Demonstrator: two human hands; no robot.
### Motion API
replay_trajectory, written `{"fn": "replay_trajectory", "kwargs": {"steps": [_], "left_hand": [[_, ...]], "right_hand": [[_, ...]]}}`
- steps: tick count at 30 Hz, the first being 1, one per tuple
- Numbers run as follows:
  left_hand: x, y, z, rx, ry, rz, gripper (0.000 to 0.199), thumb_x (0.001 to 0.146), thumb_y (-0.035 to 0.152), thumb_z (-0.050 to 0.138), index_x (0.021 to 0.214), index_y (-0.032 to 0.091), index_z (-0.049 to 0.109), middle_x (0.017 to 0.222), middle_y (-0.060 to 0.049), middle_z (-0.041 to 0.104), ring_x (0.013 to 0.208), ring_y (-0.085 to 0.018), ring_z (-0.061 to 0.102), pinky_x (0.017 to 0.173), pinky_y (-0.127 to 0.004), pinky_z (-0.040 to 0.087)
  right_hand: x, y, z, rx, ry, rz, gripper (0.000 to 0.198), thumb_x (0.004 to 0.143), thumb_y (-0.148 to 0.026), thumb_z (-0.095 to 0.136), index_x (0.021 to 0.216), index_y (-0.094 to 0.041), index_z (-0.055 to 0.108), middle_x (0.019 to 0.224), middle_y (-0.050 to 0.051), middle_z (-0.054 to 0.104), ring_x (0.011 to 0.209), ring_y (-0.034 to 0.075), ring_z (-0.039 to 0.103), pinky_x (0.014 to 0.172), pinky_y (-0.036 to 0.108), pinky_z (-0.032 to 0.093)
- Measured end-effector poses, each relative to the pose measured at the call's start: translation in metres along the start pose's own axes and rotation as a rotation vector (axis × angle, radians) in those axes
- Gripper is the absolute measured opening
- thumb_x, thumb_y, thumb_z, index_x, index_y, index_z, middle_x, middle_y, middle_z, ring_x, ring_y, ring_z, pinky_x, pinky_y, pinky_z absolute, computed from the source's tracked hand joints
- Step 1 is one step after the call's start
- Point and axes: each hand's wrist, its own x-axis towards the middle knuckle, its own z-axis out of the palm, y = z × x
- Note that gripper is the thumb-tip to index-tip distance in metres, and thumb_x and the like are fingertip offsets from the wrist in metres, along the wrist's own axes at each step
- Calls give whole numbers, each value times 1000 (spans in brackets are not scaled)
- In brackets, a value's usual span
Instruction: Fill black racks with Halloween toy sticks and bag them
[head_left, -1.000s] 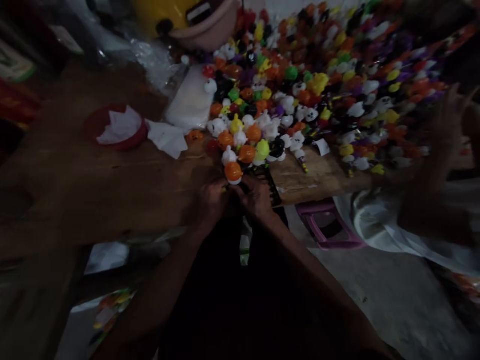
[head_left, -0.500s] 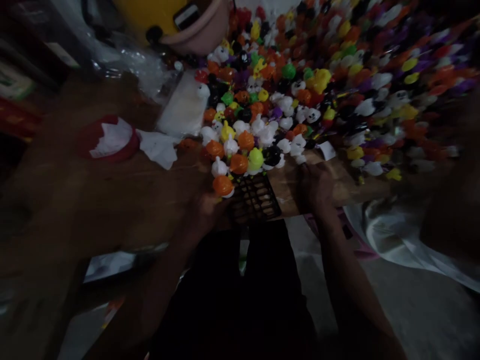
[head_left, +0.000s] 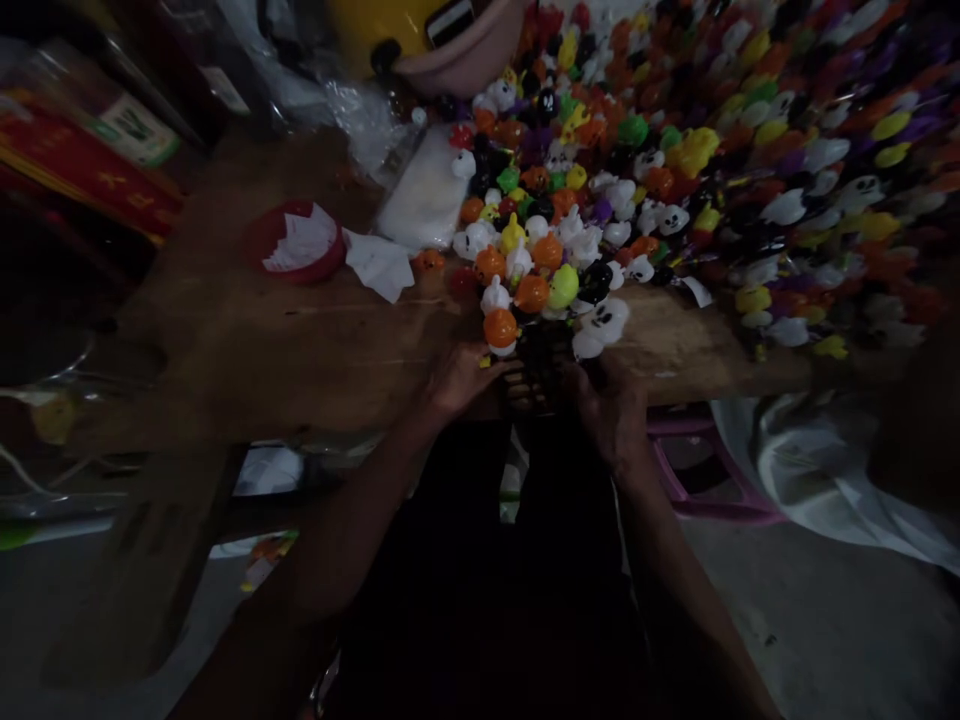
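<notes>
A black grid tray [head_left: 525,388] lies at the table's front edge, with several small plastic figures standing in its far part. My left hand [head_left: 459,380] is closed on the tray's left edge, close to an orange pumpkin-like figure [head_left: 500,328]. On the tray's right side my right hand [head_left: 616,408] is closed on the lower end of a white ghost figure [head_left: 602,325], which leans above the tray. The hand hides the figure's base. A lime green figure [head_left: 562,287] and a black one [head_left: 596,283] stand in the tray.
A large heap of mixed figures [head_left: 787,190] covers the table's back and right. On the left are a red bowl [head_left: 259,240] of paper slips, a loose white paper [head_left: 381,265] and a plastic packet [head_left: 424,195]. A pink basin [head_left: 472,62] stands behind; a pink stool [head_left: 701,470] is below right.
My right hand has come from the table right of the tray to its side, bringing the white ghost figure. The camera view has shifted. My left hand stays by the tray.
</notes>
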Motion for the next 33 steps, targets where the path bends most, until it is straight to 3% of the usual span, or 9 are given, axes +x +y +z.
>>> {"fn": "replay_trajectory", "kwargs": {"steps": [3, 8, 10, 14, 19, 28, 31, 33], "left_hand": [[-2, 1, 0, -21, 12, 40, 15, 89, 34, 76, 92, 19, 80, 90, -8, 81, 80, -23, 75, 71, -29, 54], [-9, 2, -1, -44, 18, 103, 27, 97, 41, 66, 87, 19, 78, 81, -6, 78, 73, -21, 72, 63, -28, 49], [-12, 2, -3, -57, 23, 147, 32, 100, 41, 61, 85, 19, 77, 78, -6, 76, 73, -21, 71, 63, -28, 48], [-17, 6, -8, -147, 63, 225, 24, 103, 34, 58, 100, 21, 78, 92, -6, 78, 83, -20, 73, 71, -28, 51], [-18, 11, -9, -184, 119, 208, 18, 101, 29, 62, 96, 20, 77, 87, -6, 77, 79, -20, 73, 70, -28, 52], [-15, 8, -13, -154, 43, 206, 15, 97, 18, 64, 91, 18, 78, 83, -5, 77, 75, -18, 73, 65, -26, 48], [-14, 7, -13, -126, 28, 207, 13, 97, 21, 66, 96, 19, 79, 87, -4, 78, 79, -19, 74, 69, -26, 49], [-13, 7, -14, -82, 10, 176, 14, 97, 30, 69, 100, 21, 79, 88, -4, 79, 81, -20, 74, 70, -27, 50]], "right_hand": [[2, 2, 12, 117, 58, 37, 27, 86, -45, 70, 97, -21, 75, 100, 8, 79, 93, 26, 73, 89, 42, 59], [8, 2, 34, 289, 66, 110, 33, 81, -53, 76, 78, -20, 73, 81, 5, 76, 75, 22, 69, 72, 36, 58], [11, 4, 38, 229, 35, 84, 31, 82, -52, 77, 80, -21, 76, 86, 6, 78, 81, 24, 72, 77, 38, 59], [14, 10, 37, 101, 30, 41, 30, 85, -51, 76, 87, -22, 81, 93, 9, 81, 87, 28, 75, 82, 43, 60], [13, 11, 34, 52, 45, 2, 27, 87, -47, 75, 89, -21, 81, 93, 10, 81, 87, 30, 77, 80, 44, 62], [12, 21, 45, 15, 58, -3, 31, 88, -52, 71, 90, -21, 80, 90, 8, 80, 83, 29, 76, 79, 44, 64], [12, 19, 32, -34, 142, -46, 33, 93, -51, 65, 87, -21, 78, 87, 9, 79, 82, 29, 74, 78, 47, 63], [8, 16, 11, -136, 95, -142, 30, 96, -45, 61, 94, -20, 78, 91, 11, 78, 84, 28, 73, 79, 45, 61]]}}
